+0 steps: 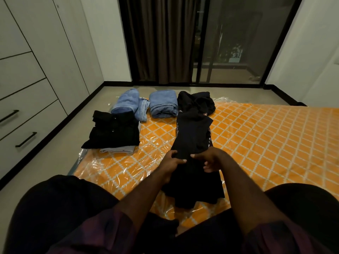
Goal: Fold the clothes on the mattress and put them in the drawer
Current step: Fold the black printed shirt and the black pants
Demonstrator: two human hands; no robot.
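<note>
On the mattress (256,136) lay two folded blue jeans (126,104) (163,103), one folded black shirt (114,131) atop one pale folded garment (118,149), and one long black garment (192,136). Two handled drawers (27,114) (23,145) showed.

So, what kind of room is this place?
Most likely a bedroom: an orange diamond-patterned mattress still in clear plastic lies on the floor, white built-in wardrobe drawers with black handles line the left wall, and dark brown curtains cover a sliding glass door.
</note>
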